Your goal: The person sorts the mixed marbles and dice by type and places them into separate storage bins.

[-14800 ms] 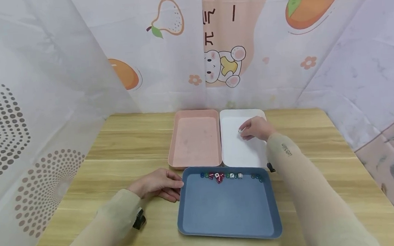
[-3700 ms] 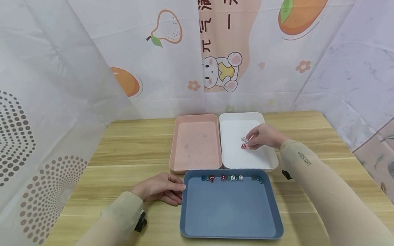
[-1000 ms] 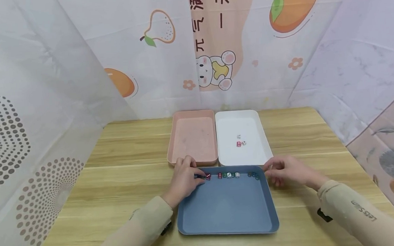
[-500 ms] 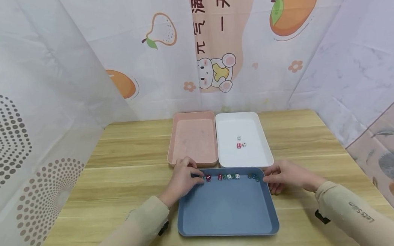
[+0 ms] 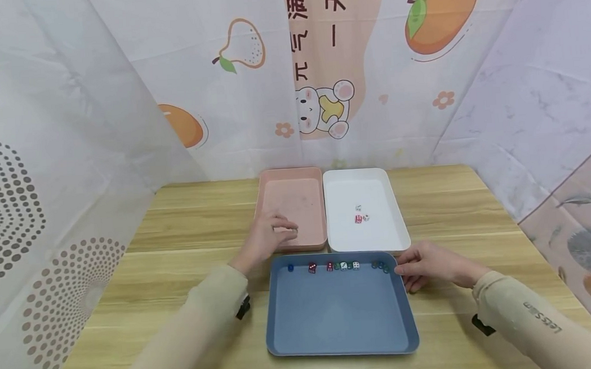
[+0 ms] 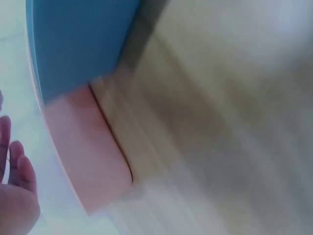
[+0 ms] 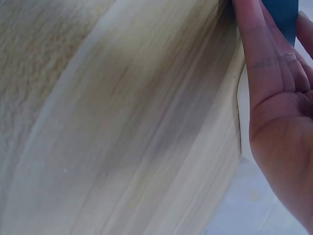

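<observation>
Head view, left hand (image 5: 267,235) pinching tiny bead (image 5: 295,230) over pink tray (image 5: 301,198) behind blue tray (image 5: 341,317), right hand (image 5: 427,264) gripping blue tray's right rim.

Toward twelve o'clock you can read the Chinese characters 元气满 and 一天 (image 5: 336,15), which stand turned on their side on the curtain (image 5: 384,139) behind the table. Toward four o'clock, your right sleeve (image 5: 516,301) carries the dark print "LetsSlim". Between five and six o'clock, the dice (image 5: 356,265) bear pips, too small for a sure count.
</observation>
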The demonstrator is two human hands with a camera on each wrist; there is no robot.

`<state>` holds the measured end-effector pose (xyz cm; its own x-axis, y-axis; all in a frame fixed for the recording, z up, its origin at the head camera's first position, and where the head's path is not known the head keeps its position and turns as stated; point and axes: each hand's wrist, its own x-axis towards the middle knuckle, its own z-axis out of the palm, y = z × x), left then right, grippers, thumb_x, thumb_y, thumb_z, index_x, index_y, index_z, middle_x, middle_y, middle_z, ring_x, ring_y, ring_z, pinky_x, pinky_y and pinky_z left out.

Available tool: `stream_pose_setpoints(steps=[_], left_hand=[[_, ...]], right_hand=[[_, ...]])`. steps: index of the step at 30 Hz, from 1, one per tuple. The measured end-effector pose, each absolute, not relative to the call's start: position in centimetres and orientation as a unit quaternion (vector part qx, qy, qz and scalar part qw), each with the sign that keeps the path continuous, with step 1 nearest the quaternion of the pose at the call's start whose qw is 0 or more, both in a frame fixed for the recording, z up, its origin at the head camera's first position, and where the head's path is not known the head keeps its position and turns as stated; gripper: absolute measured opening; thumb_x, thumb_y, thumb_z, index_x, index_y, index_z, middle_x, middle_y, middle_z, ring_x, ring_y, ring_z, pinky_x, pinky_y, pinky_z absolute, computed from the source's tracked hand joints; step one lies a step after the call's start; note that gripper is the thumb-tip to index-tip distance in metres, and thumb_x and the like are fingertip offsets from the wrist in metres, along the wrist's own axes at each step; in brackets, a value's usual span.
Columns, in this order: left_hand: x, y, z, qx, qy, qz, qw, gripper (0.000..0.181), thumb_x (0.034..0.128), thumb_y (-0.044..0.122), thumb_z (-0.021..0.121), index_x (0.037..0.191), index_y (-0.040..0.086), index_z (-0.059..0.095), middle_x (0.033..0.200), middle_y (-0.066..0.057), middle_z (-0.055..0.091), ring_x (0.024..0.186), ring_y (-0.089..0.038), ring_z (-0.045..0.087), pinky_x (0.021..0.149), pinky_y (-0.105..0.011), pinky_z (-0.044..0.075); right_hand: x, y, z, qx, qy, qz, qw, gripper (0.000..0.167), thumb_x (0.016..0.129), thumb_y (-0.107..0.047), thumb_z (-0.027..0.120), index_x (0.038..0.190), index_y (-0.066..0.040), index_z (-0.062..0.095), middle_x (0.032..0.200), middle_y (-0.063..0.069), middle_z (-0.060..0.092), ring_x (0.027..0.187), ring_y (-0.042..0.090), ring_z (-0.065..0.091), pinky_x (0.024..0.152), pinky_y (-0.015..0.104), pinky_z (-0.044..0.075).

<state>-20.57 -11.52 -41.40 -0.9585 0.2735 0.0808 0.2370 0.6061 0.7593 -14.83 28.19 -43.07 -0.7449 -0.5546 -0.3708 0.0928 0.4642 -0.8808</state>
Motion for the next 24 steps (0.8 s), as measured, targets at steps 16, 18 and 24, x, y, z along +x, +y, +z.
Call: stream_pose_setpoints(steps=[16, 18, 24], left_hand=[[-25.5, -11.8, -42.7, 0.134, 0.904, 0.401, 0.065, 0.02, 0.0915, 0.015, 0.079, 0.11, 0.009, 0.08, 0.108, -0.003, 0.069, 0.101, -0.02, 0.061, 0.09, -0.038, 0.054], [-25.9, -11.7, -43.0, 0.115, 0.9, 0.412, 0.08, 0.021, 0.0913, 0.014, 0.079, 0.111, 0.009, 0.08, 0.109, -0.004, 0.069, 0.102, -0.021, 0.061, 0.09, -0.037, 0.054], [-26.4, -11.8, -43.8, 0.067, 0.897, 0.423, 0.11, 0.019, 0.0898, 0.009, 0.078, 0.108, 0.009, 0.08, 0.115, -0.006, 0.07, 0.105, -0.024, 0.058, 0.095, -0.039, 0.052]], right_hand=[[-14.8, 28.3, -43.2, -0.136, 0.791, -0.495, 0.334, 0.023, 0.1, -0.02, 0.068, 0.102, 0.003, 0.072, 0.087, 0.017, 0.072, 0.08, 0.03, 0.073, 0.073, 0.041, 0.065], [-14.9, 28.3, -43.2, -0.135, 0.791, -0.494, 0.334, 0.023, 0.1, -0.02, 0.068, 0.102, 0.003, 0.072, 0.087, 0.017, 0.072, 0.08, 0.03, 0.073, 0.073, 0.041, 0.065], [-15.0, 28.4, -43.2, -0.138, 0.792, -0.492, 0.334, 0.023, 0.1, -0.02, 0.068, 0.103, 0.003, 0.072, 0.087, 0.016, 0.072, 0.08, 0.03, 0.073, 0.073, 0.041, 0.065]])
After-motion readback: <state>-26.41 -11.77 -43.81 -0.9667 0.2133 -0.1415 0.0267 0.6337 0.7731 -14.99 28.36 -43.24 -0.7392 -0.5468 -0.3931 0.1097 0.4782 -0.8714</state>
